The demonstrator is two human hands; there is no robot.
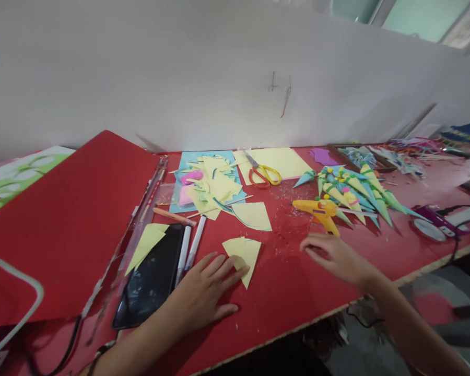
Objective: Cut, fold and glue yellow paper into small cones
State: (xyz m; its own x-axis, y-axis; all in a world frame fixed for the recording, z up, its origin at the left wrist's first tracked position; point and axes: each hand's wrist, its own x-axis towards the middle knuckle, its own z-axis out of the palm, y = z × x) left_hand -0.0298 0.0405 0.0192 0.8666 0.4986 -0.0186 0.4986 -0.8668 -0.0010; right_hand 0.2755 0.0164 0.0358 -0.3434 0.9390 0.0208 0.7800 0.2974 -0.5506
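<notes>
My left hand (207, 287) lies flat with fingers spread, its fingertips resting on pale yellow cut paper pieces (251, 256) on the red table (282, 308). My right hand (337, 258) hovers just below the yellow glue gun (317, 209), apart from it. Its thumb and fingers are drawn together, and nothing shows between them. A clear glue stick (356, 212) extends from the gun's back. Above my left hand lies another curved-edge yellow piece (254, 216). Two white markers (196, 241) and a black tablet (152, 282) with a folded yellow piece (147, 245) lie left of that hand.
Scissors (264, 175) with red and yellow handles lie on yellow sheets (292, 159). Paper scraps (215, 180) pile on a blue sheet. Several decorated paper cones (348, 188) heap at the right, near a purple device (434, 222) with a cord. A large red sheet (70, 224) covers the left.
</notes>
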